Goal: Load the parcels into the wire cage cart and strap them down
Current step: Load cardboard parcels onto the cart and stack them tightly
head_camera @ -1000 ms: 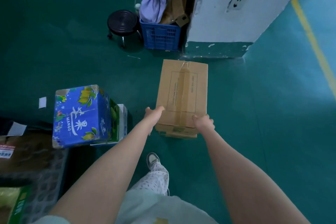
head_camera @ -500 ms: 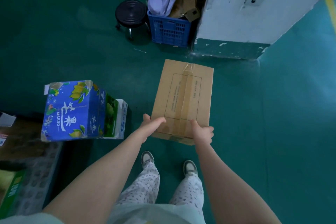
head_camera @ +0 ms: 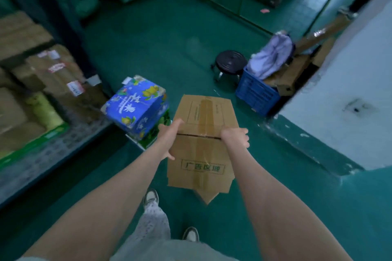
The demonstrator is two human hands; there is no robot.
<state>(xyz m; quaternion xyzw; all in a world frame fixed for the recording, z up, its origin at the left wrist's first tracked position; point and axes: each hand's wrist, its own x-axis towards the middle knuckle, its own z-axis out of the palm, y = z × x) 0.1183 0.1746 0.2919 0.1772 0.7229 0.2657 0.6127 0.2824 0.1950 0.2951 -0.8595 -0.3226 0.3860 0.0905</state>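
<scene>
Shoes (head_camera: 151, 196) standing on floor (head_camera: 307, 207), nearest. Just beyond, both hands gripping box (head_camera: 201, 154): left hand (head_camera: 168, 141) curling round its left top edge, right hand (head_camera: 235, 137) clamping right top corner. Box seeming clear of floor, top face tilting away. Bottom flaps (head_camera: 209, 194) sagging open, so contents likely dropping out if underside is going unsupported. Grip sitting high, so box possibly swinging or slipping. Mango box (head_camera: 135, 108) standing just left, risking snag on swing toward cart (head_camera: 42, 154). Cart, far left, holding parcels (head_camera: 53, 70).
</scene>
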